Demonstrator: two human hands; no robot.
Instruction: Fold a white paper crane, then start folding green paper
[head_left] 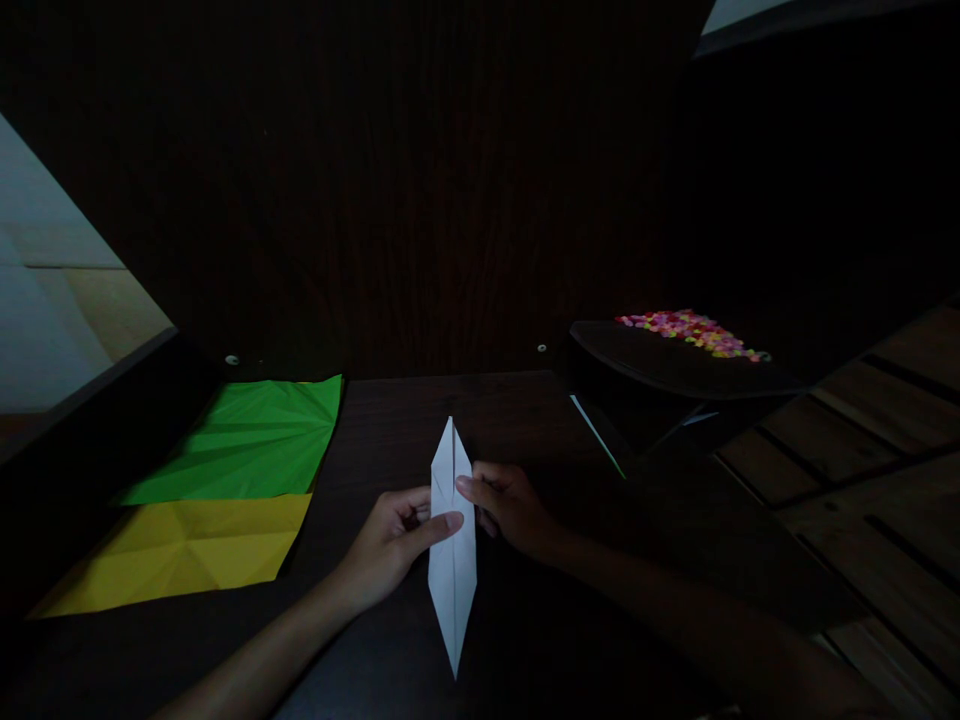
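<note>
White folded paper pinched btwn left hand & right hand.

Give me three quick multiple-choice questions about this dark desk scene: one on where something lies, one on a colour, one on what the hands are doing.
1. Where is the green sheet?
A. left of the hands
B. right of the hands
C. under the white paper

2. What colour is the sheet in front of it?
A. red
B. yellow
C. blue

3. The folded white paper is
A. lying untouched
B. crumpled
C. held by both hands

Answers: 1 A, it lies far left on the table. 2 B, the yellow sheet adjoins it. 3 C, left hand and right hand pinch it.
</note>
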